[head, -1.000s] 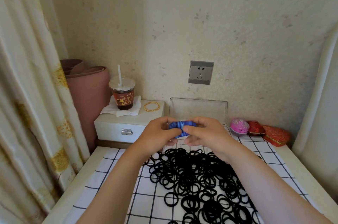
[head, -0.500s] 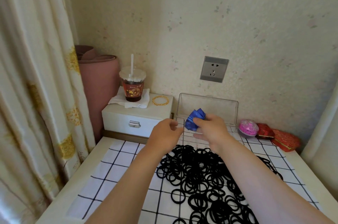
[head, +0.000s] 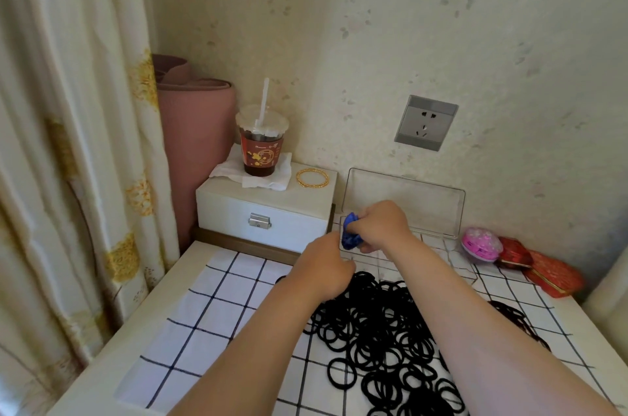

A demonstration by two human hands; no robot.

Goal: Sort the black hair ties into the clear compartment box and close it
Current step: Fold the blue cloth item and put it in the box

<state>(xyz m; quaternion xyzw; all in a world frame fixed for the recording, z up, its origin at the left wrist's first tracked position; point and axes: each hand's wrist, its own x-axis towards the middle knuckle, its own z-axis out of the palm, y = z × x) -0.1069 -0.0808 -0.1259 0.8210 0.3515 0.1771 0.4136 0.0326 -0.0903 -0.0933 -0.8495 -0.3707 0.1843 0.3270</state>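
A big heap of black hair ties lies on a white cloth with a black grid. Behind it stands the clear compartment box, its lid upright against the wall. My right hand grips a crumpled blue item over the box's left end. My left hand is just below and to the left of it with curled fingers. The fingertips are hidden, so I cannot tell if they touch the blue item.
A white drawer box at the back left carries a drink cup on a napkin and a gold bangle. A pink round case and red cases sit at the right. A curtain hangs left.
One second ago both hands held the blue item together. The left hand has let go and dropped lower; the right hand carries it over the box's left end. The view has tilted down and left.
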